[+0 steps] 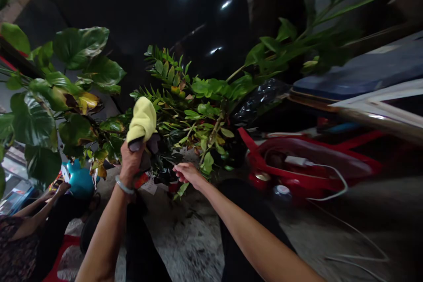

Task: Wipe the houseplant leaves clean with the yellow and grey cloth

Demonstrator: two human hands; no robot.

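My left hand (130, 161), with a pale bracelet at its wrist, is raised and closed around a bunched yellow and grey cloth (142, 119). The cloth's yellow part stands up above my fist. To the right and a little lower, my right hand (189, 172) is closed in a pinch. Something thin seems to stick out leftward from its fingertips, too blurred to name. Just beyond both hands grows a leafy green plant (201, 119) with some yellowing leaves. Small papers (149, 186) lie on the floor below my left hand.
A red bag (307, 158) at right holds a white charger (295, 161) with a trailing cable. A bottle with a white cap (282, 191) stands beside it. Large-leaved plants (33, 114) fill the left. A seated person (36, 229) is at lower left, near a blue object (79, 180).
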